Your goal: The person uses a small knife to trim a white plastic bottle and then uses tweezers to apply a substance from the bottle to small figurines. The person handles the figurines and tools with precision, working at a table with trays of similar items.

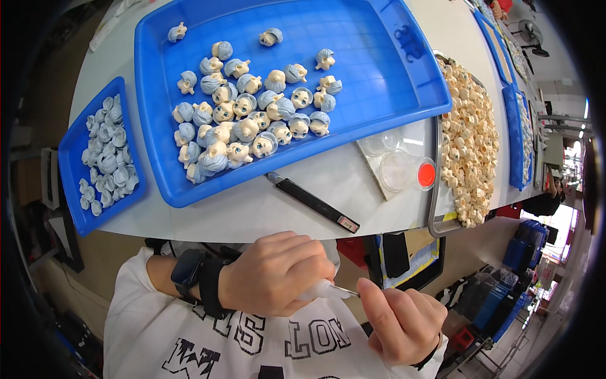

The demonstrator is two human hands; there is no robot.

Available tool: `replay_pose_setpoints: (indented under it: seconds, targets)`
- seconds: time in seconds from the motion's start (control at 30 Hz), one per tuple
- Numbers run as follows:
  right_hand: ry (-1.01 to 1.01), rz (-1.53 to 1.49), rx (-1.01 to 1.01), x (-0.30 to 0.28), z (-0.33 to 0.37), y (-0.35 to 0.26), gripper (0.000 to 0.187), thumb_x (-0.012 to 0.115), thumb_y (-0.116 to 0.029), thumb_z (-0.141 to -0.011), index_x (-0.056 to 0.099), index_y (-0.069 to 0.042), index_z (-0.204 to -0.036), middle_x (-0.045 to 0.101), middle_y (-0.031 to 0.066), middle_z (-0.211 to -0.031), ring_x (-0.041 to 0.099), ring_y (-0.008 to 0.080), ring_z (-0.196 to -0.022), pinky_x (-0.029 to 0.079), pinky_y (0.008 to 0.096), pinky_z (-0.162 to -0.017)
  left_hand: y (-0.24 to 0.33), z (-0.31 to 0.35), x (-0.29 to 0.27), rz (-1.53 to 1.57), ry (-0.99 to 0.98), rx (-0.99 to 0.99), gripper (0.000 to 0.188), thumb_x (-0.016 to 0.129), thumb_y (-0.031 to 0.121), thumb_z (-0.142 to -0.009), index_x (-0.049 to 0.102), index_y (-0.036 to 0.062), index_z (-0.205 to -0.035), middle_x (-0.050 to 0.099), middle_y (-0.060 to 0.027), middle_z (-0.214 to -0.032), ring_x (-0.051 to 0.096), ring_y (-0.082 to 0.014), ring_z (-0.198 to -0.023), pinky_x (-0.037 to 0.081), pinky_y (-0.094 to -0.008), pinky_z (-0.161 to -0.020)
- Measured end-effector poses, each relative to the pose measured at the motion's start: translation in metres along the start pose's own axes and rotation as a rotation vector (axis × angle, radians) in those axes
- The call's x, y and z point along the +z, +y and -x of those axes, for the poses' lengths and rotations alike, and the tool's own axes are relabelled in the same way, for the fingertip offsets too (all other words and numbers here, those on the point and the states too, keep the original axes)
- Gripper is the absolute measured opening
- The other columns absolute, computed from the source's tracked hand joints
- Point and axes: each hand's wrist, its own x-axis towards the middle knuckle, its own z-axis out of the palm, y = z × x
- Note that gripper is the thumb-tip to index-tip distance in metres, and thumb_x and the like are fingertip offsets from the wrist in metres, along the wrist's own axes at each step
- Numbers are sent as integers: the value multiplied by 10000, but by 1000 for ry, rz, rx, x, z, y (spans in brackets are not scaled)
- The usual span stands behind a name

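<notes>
My left hand point(274, 271), a dark watch and black band at its wrist, is closed around a small white squeeze bottle point(317, 290). The bottle's pale nozzle points right, and a thin metal tip point(346, 291) runs from it to my right hand point(401, 319). There my thumb and curled fingers are pinched together at the tip's end; what lies between them is hidden. Both hands are over my lap, just off the table's front edge. Beyond them a black-handled cutter knife point(315, 205) lies on the white table point(265, 218).
A large blue tray point(379, 76) holds many doll heads point(243, 107) with light-blue hair. To its left, a smaller blue tray point(137, 189) contains light-blue hair pieces point(110, 151). On the right, a metal tray point(435, 208) is full of beige head parts point(470, 139), beside clear round containers point(394, 172) and a red disc point(426, 173).
</notes>
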Motion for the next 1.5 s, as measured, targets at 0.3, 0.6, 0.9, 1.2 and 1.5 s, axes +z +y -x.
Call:
replay_pose_setpoints:
  seconds: [0.3, 0.6, 0.9, 1.2, 1.5]
  targets:
    - [-33, -45, -3, -3, 1, -1, 585, 532, -157, -456, 636, 29, -1001, 523, 47, -613, 453, 139, -430, 352, 256, -365, -1, 2, 0, 94, -55, 7, 266, 674, 24, -629, 525, 51, -847, 570, -68, -733, 560, -226, -592, 415, -308, -494]
    - [-38, -46, -32, -1, 2, 1, 577, 531, -161, -458, 632, 32, -992, 521, 48, -611, 446, 134, -426, 344, 255, -361, 3, 4, -1, 137, -103, -25, 270, 648, 47, -629, 497, 29, -852, 483, -102, -751, 515, -286, -623, 419, -357, -556]
    - [10, -67, -67, 5, 3, 2, 542, 542, -166, -501, 624, 53, -990, 536, 55, -629, 437, 125, -415, 336, 247, -346, 6, 3, -1, 115, -89, -25, 306, 673, 55, -619, 499, 32, -870, 492, -104, -771, 527, -286, -647, 429, -357, -573]
    - [50, -120, -99, 11, 6, 6, 495, 556, -157, -544, 627, 41, -992, 559, 64, -673, 433, 124, -416, 333, 253, -351, 3, 3, 2, 168, -52, 18, 315, 698, 47, -604, 533, 51, -872, 589, -52, -780, 570, -230, -636, 413, -314, -535]
    - [68, -25, -123, 4, 3, 4, 564, 549, -141, -442, 645, 7, -978, 549, 46, -664, 412, 123, -416, 313, 237, -357, 6, 0, -1, 96, 62, 73, 242, 702, 87, -680, 543, 46, -858, 586, -45, -748, 570, -204, -598, 412, -300, -534]
